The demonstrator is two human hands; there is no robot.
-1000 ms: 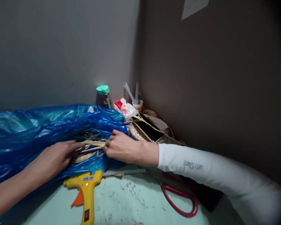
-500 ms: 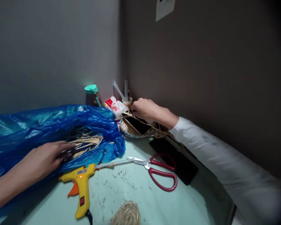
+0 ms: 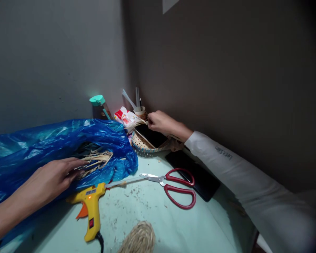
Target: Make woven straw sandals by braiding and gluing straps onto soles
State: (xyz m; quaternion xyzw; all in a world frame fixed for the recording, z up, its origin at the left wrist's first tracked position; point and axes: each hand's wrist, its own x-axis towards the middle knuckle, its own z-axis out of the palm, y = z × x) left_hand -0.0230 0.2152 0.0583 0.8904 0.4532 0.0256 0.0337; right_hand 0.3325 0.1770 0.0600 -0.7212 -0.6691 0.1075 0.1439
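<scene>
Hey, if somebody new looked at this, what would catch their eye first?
Probably the crinkled, shiny blue plastic bag spread across the left, with the person's bare left hand at the pale dry strips in its opening. Next, the bright yellow glue gun with its orange trigger, in front of the bag on the pale green tabletop, then the red-handled metal scissors to its right.

head camera is looking forward and down from close behind left hand (image 3: pixel 52 177) and right hand (image 3: pixel 160 123), facing wall corner (image 3: pixel 126 52).
</scene>
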